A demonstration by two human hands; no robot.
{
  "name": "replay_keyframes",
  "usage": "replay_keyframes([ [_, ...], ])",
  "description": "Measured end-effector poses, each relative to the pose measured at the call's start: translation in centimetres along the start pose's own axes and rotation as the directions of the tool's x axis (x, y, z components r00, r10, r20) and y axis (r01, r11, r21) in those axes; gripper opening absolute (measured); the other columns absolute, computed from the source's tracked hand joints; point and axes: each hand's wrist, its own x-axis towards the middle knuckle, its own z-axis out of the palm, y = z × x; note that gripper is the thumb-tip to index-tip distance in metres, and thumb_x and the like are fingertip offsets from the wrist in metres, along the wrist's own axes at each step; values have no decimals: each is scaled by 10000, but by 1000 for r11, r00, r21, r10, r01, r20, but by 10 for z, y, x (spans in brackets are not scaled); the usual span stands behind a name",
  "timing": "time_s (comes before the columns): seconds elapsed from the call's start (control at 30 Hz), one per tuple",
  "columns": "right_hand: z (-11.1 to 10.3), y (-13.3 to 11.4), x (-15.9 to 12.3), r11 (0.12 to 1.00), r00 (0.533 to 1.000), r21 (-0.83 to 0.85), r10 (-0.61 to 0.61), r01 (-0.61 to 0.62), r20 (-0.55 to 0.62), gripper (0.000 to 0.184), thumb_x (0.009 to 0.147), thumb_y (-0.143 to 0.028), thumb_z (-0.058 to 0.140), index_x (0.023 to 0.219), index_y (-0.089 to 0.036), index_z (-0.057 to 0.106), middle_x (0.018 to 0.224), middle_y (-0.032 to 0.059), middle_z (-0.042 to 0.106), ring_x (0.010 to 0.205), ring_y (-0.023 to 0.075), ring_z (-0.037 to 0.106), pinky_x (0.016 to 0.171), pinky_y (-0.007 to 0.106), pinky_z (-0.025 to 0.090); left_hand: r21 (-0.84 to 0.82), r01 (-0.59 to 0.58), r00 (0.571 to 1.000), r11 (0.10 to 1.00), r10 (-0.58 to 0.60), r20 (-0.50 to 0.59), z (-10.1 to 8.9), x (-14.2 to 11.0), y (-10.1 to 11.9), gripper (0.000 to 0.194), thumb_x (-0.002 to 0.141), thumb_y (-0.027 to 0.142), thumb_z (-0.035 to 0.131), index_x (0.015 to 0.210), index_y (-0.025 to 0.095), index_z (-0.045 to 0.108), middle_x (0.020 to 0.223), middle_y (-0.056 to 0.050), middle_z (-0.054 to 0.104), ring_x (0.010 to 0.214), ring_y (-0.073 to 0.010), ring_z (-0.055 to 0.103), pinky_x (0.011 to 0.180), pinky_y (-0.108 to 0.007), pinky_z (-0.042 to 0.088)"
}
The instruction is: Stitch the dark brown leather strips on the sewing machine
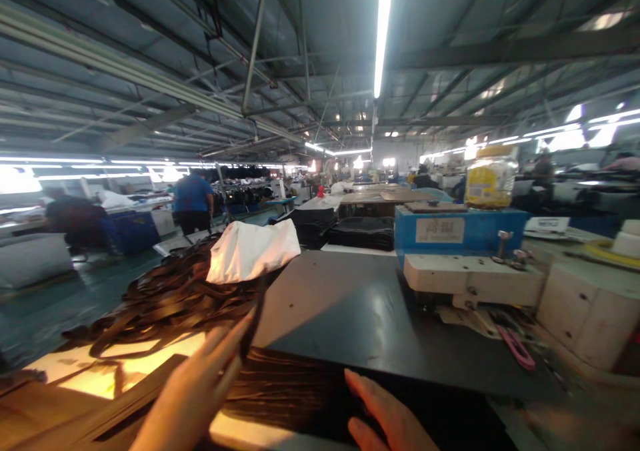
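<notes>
My left hand [200, 391] is low at the front, fingers pinched on a thin dark strap [253, 324] that rises from a stack of dark straps [295, 387] lying on the table edge. My right hand [385, 414] rests with its fingers flat on the right end of that stack. A tangled heap of brown straps [170, 297] lies to the left, with a white plastic bag [250, 251] on top of it.
A dark tabletop [350, 304] stretches ahead to a cream and blue sewing machine [470, 264] on the right, which has a yellow-labelled jar [490, 177] on it. Stacks of black material [365, 232] sit behind. People stand at benches far left.
</notes>
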Motion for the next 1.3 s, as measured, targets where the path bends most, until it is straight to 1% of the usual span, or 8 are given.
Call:
replay_keyframes([
  [0.13,-15,-28,9,984,995,177,14,4,-101,506,792,-453,445,1248,-234,445,1211,53,537,1111,207,485,892,292,439,-314,-194,924,929,280,259,48,-8,86,591,744,101,377,1314,242,310,1017,-52,576,865,-147,589,777,-204,501],
  [0.33,-66,-11,6,968,897,211,208,-133,-390,435,785,-511,387,945,-199,645,947,63,658,917,203,583,793,285,485,-521,-255,826,815,463,321,73,-5,171,625,747,142,473,1332,122,254,1126,-138,538,982,-224,552,839,-303,491],
  [0.43,-97,-5,8,968,887,186,231,-168,-401,418,782,-497,391,859,-172,642,792,52,657,793,189,593,702,265,482,-548,-374,775,748,576,259,61,4,180,486,773,163,491,1249,178,394,1127,-89,555,973,-210,548,833,-298,492],
  [0.53,-122,6,11,975,912,34,219,-221,-346,399,793,-485,370,762,-170,614,713,26,627,732,173,569,652,254,442,-541,-391,824,745,545,155,58,20,181,352,839,155,404,1184,206,457,1090,-55,564,964,-162,529,856,-276,464],
  [0.63,-133,20,15,932,939,-208,245,-297,-242,385,823,-430,336,647,-176,565,635,12,595,646,149,540,591,244,381,-504,-335,868,796,469,163,81,41,177,307,848,194,418,1145,204,494,1094,-51,551,996,-162,499,885,-296,433],
  [0.8,-140,29,21,744,911,-531,380,-404,-161,346,826,-365,388,580,-184,549,584,25,591,579,131,526,532,243,289,-456,-353,826,817,501,258,132,57,174,302,826,342,473,1087,205,537,1153,-56,536,1066,-201,476,912,-361,394],
  [1.1,-132,29,32,710,896,-550,305,-439,-321,308,836,-237,384,1058,-126,565,1024,110,633,926,186,579,781,267,396,-450,-388,797,805,538,276,141,62,186,354,829,404,453,1102,183,492,1209,-75,503,1128,-208,438,944,-358,359],
  [1.3,-130,31,41,697,897,-566,324,-441,-300,348,847,-227,371,1128,-108,538,1045,122,624,967,198,566,834,285,402,-447,-395,789,802,546,282,145,67,188,357,828,406,453,1105,184,494,1205,-68,508,1115,-212,445,930,-350,366],
])
